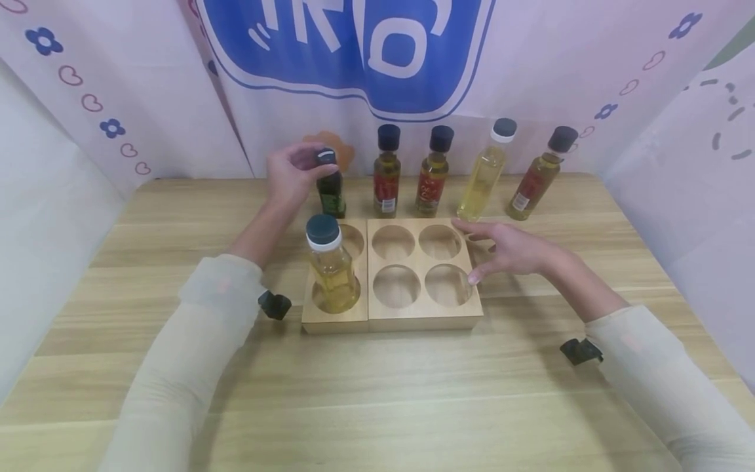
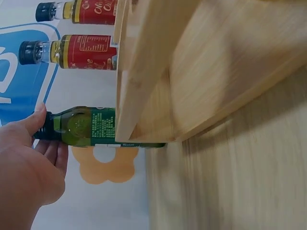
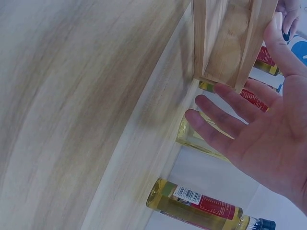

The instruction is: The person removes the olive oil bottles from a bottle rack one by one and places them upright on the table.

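Observation:
My left hand [image 1: 291, 174] pinches the dark cap of a green-labelled oil bottle [image 1: 331, 198] with thumb and fingers. In the left wrist view that green bottle [image 2: 82, 125] has its base hidden behind the wooden rack. The rack [image 1: 421, 323], a two-part block with round holes, lies on the table. A clear bottle of yellow oil [image 1: 336, 278] with a dark green cap stands in its front left hole. Beside the rack's right end is my right hand [image 1: 512, 249], fingers spread, thumb and fingertips at the edge. The right wrist view shows this hand [image 3: 254, 120] holding nothing.
Behind the rack stand two red-labelled olive oil bottles [image 1: 386, 183] [image 1: 432, 183]. Farther right are a clear bottle of yellow oil [image 1: 483, 180] and another red-labelled bottle [image 1: 533, 183]. A printed white curtain [image 1: 548, 65] hangs behind the wooden table [image 1: 413, 400].

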Demonstrator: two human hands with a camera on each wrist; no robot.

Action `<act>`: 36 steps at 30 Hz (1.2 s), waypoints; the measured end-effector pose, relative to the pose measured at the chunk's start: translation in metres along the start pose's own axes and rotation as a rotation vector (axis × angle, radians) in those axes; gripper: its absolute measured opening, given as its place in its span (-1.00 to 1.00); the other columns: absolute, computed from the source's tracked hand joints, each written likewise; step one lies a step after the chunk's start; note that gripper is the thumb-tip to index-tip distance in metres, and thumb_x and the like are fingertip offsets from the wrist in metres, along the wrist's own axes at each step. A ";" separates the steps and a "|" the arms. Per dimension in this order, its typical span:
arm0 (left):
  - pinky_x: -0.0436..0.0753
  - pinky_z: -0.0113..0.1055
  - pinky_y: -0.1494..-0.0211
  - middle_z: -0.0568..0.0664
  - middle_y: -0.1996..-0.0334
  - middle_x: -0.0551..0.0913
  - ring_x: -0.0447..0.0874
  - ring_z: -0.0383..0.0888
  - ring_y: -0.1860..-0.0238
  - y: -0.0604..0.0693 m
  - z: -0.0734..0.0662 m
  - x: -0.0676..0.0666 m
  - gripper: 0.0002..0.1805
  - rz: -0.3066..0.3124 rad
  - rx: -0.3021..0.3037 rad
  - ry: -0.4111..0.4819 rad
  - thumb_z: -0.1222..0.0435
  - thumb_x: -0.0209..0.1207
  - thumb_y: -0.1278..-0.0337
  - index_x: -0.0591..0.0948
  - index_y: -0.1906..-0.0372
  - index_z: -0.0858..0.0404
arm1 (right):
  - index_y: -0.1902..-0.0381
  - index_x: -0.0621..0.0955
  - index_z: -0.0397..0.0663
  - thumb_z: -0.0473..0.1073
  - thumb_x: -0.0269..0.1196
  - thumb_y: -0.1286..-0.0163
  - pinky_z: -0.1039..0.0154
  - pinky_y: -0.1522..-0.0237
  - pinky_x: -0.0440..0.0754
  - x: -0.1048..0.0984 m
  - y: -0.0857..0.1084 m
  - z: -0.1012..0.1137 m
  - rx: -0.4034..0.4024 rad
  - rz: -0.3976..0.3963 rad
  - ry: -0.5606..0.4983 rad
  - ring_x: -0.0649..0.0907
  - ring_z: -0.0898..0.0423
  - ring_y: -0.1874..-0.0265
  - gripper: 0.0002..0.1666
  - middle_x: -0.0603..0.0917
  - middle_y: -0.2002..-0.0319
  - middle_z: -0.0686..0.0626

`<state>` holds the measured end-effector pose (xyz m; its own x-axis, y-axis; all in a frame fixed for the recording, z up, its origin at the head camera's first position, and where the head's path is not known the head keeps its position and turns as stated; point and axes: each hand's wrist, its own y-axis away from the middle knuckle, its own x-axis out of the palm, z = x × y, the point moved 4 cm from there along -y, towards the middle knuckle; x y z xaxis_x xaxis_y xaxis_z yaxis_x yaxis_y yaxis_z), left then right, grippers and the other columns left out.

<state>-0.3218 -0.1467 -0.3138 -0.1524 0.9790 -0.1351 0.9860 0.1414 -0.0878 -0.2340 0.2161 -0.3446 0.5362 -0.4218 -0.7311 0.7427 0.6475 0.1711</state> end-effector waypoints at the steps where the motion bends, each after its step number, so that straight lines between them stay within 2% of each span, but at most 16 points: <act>1: 0.64 -0.34 -0.26 0.15 -0.19 0.69 0.70 0.00 -0.15 0.000 -0.001 0.000 -0.50 0.018 0.013 -0.012 0.49 0.49 -0.04 0.67 -0.15 0.33 | -0.62 0.15 -0.26 -0.07 0.61 -0.11 -0.36 -0.37 0.38 0.000 0.000 0.000 -0.001 0.000 -0.001 0.37 -0.40 -0.44 0.28 0.15 -0.59 -0.31; 6: 0.60 -0.29 -0.32 0.19 -0.24 0.64 0.66 0.04 -0.22 0.003 -0.002 -0.004 -0.47 0.128 0.116 -0.105 0.46 0.43 -0.16 0.61 -0.25 0.36 | -0.62 0.15 -0.27 -0.08 0.61 -0.11 -0.37 -0.36 0.39 0.000 0.000 0.000 0.000 -0.004 -0.001 0.38 -0.40 -0.43 0.28 0.15 -0.59 -0.33; 9: 0.57 -0.28 -0.36 0.19 -0.28 0.62 0.62 0.03 -0.26 0.005 -0.003 -0.009 -0.42 0.166 0.174 -0.173 0.43 0.39 -0.24 0.54 -0.35 0.35 | -0.62 0.15 -0.27 -0.08 0.61 -0.11 -0.37 -0.36 0.40 0.000 -0.001 0.000 0.003 -0.002 -0.001 0.38 -0.40 -0.43 0.28 0.15 -0.59 -0.33; 13: 0.54 -0.19 -0.40 0.22 -0.29 0.60 0.58 0.07 -0.29 0.014 -0.008 -0.015 -0.41 0.156 0.251 -0.212 0.42 0.33 -0.29 0.49 -0.40 0.36 | -0.62 0.14 -0.27 -0.07 0.61 -0.11 -0.36 -0.36 0.40 0.000 -0.001 0.000 0.004 0.003 0.000 0.38 -0.40 -0.43 0.28 0.15 -0.59 -0.33; 17: 0.54 -0.18 -0.40 0.23 -0.28 0.61 0.56 0.11 -0.31 0.024 -0.018 -0.018 -0.50 0.134 0.317 -0.199 0.45 0.31 -0.28 0.55 -0.31 0.40 | -0.63 0.14 -0.25 -0.06 0.60 -0.11 -0.36 -0.37 0.40 0.000 0.000 0.000 0.007 0.004 0.001 0.37 -0.39 -0.44 0.29 0.15 -0.59 -0.33; 22: 0.61 -0.25 -0.32 0.25 -0.22 0.65 0.62 0.06 -0.23 0.040 -0.033 -0.018 -0.61 0.125 0.396 -0.156 0.47 0.31 -0.28 0.62 -0.19 0.46 | -0.63 0.12 -0.24 -0.05 0.60 -0.12 -0.37 -0.36 0.40 0.000 0.000 0.001 0.004 0.008 -0.004 0.36 -0.39 -0.44 0.29 0.14 -0.59 -0.33; 25: 0.65 -0.29 -0.24 0.23 -0.12 0.71 0.69 -0.05 -0.10 0.050 -0.039 -0.017 -0.67 0.157 0.418 -0.144 0.41 0.32 -0.31 0.67 -0.12 0.44 | -0.63 0.12 -0.24 -0.05 0.60 -0.12 -0.37 -0.35 0.41 0.000 0.000 0.000 0.000 0.006 -0.003 0.37 -0.39 -0.44 0.29 0.14 -0.59 -0.33; 29: 0.66 -0.32 -0.21 0.11 -0.03 0.77 0.72 -0.15 -0.05 0.062 -0.040 -0.014 -0.70 0.255 0.422 -0.077 0.35 0.29 -0.38 0.69 -0.12 0.39 | -0.63 0.13 -0.24 -0.06 0.59 -0.13 -0.36 -0.35 0.41 0.001 0.000 -0.002 -0.001 0.002 -0.002 0.37 -0.38 -0.44 0.28 0.13 -0.60 -0.32; 33: 0.66 -0.30 -0.23 0.02 0.02 0.80 0.74 -0.08 -0.06 0.073 -0.039 -0.013 -0.72 0.351 0.443 0.072 0.43 0.19 -0.43 0.68 -0.12 0.44 | -0.63 0.13 -0.24 -0.06 0.59 -0.14 -0.37 -0.35 0.41 0.001 0.000 -0.002 -0.009 0.003 -0.002 0.37 -0.38 -0.44 0.27 0.13 -0.60 -0.32; 36: 0.67 -0.27 -0.22 0.03 0.02 0.80 0.75 -0.05 -0.05 0.082 -0.041 -0.012 -0.70 0.421 0.476 0.136 0.44 0.11 -0.44 0.66 -0.14 0.49 | -0.63 0.13 -0.25 -0.06 0.59 -0.13 -0.37 -0.35 0.41 0.001 0.000 -0.003 -0.010 0.002 0.000 0.37 -0.38 -0.44 0.27 0.14 -0.59 -0.32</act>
<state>-0.2366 -0.1405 -0.2789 0.2816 0.9507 -0.1300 0.8172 -0.3087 -0.4868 -0.2345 0.2173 -0.3471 0.5374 -0.4208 -0.7309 0.7379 0.6542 0.1659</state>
